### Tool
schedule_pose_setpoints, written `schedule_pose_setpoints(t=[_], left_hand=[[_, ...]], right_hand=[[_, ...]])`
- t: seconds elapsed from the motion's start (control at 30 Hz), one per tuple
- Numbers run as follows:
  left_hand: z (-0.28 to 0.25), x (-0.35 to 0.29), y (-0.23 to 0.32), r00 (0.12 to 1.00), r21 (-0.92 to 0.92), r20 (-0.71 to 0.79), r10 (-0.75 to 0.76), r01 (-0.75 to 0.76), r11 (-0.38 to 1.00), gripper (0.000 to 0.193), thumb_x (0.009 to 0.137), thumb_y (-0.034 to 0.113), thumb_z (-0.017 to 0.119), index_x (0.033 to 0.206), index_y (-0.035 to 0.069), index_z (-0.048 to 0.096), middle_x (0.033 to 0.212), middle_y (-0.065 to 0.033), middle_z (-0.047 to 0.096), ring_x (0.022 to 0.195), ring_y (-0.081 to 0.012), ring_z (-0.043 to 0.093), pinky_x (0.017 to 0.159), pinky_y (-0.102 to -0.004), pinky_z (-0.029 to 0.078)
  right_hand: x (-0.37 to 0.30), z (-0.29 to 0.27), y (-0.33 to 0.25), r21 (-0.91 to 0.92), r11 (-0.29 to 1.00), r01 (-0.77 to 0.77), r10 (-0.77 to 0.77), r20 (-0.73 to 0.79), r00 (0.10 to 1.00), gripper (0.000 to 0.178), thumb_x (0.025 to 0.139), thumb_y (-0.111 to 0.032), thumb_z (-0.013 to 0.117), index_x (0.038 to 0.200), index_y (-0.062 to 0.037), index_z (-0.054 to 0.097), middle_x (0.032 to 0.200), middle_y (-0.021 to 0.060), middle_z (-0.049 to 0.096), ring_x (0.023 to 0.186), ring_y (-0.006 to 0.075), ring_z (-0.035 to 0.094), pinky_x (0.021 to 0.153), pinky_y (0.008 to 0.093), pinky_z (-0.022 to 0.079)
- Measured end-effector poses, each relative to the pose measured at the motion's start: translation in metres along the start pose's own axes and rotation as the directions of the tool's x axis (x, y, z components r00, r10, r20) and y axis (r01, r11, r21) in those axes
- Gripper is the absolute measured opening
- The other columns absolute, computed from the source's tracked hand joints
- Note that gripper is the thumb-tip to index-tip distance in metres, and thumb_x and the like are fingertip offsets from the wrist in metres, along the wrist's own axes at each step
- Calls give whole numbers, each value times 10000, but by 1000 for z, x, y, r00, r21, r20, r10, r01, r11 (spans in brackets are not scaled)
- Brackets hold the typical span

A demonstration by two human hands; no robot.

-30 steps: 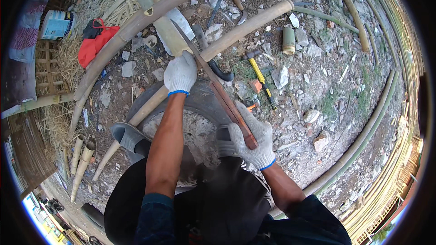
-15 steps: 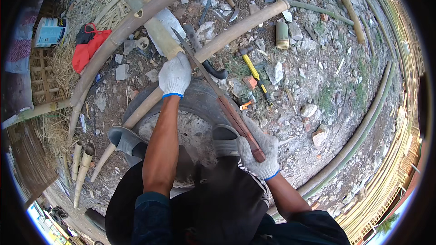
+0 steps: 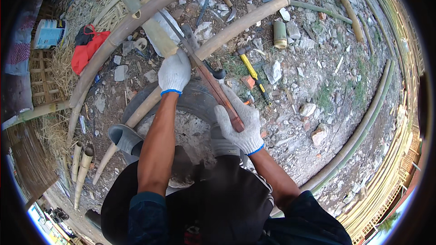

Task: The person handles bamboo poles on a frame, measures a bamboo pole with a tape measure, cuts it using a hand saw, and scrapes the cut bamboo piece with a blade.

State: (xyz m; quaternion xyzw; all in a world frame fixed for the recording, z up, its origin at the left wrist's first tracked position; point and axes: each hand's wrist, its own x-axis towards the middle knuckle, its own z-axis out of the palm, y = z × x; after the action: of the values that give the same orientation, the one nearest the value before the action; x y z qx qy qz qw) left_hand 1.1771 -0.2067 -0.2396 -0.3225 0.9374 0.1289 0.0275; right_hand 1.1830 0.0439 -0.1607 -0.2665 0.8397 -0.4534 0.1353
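Note:
My gloved left hand point(image 3: 175, 71) is closed round the near end of a wide, pale green-brown bamboo piece point(image 3: 159, 36), held over a bamboo pole point(image 3: 245, 23). In my gloved right hand point(image 3: 245, 124) is a long knife point(image 3: 212, 85) with a reddish-brown wooden handle. Its narrow dark blade slants up and left, passing close by my left hand and across the bamboo piece's right side; whether the edge touches it I cannot tell. An old tyre point(image 3: 200, 94) lies below my hands, between my grey boots.
A yellow-and-black hammer point(image 3: 253, 74) and a short green bamboo section point(image 3: 279, 35) lie on stony ground at the right. Behind the pole is a thick curved bamboo point(image 3: 150, 11). A red bag point(image 3: 89, 50) and a white-blue bucket point(image 3: 49, 34) stand at the left.
My right hand has moved up and left with the knife, so the blade reaches farther along the bamboo piece. My left hand has stayed nearly in place.

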Motion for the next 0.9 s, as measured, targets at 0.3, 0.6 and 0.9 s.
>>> schedule_pose_setpoints(t=[0.3,0.6,0.9], left_hand=[[2,-20,32,996,-86,58,-64,69,994,422,1056,345,355,1027,64,670,971,-259,729,921,-469,713,793,-589,571],[3,-11,21,997,-145,33,-64,68,987,443,1042,337,377,957,32,687,976,-283,721,914,-495,703,811,-619,549],[10,-38,37,999,-72,17,31,-30,997,357,1037,327,399,1116,87,651,990,-239,731,908,-463,717,815,-589,574]], right_hand=[[8,-6,7,-39,999,-13,11,-39,999,558,907,-309,746,1374,-27,628,906,204,751,737,385,745,664,417,595],[-10,7,34,-24,998,56,-57,-45,997,569,890,-262,768,1393,-40,621,913,204,736,732,383,725,665,404,579],[4,-10,5,-11,1000,1,-1,-45,999,567,893,-251,754,1389,-16,613,851,223,732,713,369,741,674,394,595]])
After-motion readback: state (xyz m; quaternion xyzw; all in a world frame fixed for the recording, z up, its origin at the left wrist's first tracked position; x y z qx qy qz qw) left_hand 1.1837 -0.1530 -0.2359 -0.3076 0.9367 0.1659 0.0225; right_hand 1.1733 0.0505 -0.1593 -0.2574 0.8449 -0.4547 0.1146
